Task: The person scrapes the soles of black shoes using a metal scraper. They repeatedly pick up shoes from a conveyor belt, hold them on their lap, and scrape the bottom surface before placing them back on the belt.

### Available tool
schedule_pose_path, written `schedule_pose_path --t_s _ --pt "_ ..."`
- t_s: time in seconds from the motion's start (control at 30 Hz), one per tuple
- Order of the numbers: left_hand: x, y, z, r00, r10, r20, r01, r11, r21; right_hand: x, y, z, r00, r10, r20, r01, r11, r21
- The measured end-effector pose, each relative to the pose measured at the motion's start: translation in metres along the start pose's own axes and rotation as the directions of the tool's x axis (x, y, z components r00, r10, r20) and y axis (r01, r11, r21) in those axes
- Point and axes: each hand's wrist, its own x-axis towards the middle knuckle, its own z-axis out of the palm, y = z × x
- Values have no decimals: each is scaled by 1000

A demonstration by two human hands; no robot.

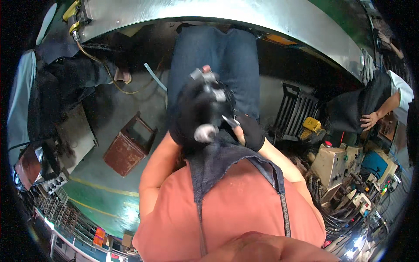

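Observation:
My left hand [194, 109] wears a black glove and is held above my lap, smeared by motion. Pale wrappings show about its fingers, with one pink fingertip at the far end. Silvery-white patches lie among the fingers; whether they belong to a held thing I cannot make out. Close beside it, to the right, is my right hand [249, 133], also black-gloved with a bare thumb. That thumb presses along a small pointed metal piece [231, 121], and its other fingers are hidden. Below both hands hangs a dark denim apron [218, 153].
A metal worktable [209, 9] curves across the far side, with a yellow-black air tool [72, 19] and hose at its left. A brown stool [127, 146] stands left, a black slatted crate [293, 109] right. People sit on both sides; machines [331, 166] crowd the lower right.

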Motion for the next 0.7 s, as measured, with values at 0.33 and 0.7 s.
schedule_pose_path --t_s 0.33,0.7 --pt "78 -47 1 986 -152 -73 115 923 -368 67 -27 6 934 321 155 -249 274 929" --pt "74 -51 8 986 -160 -40 134 920 -368 68 -3 9 917 249 -311 -216 967 135"
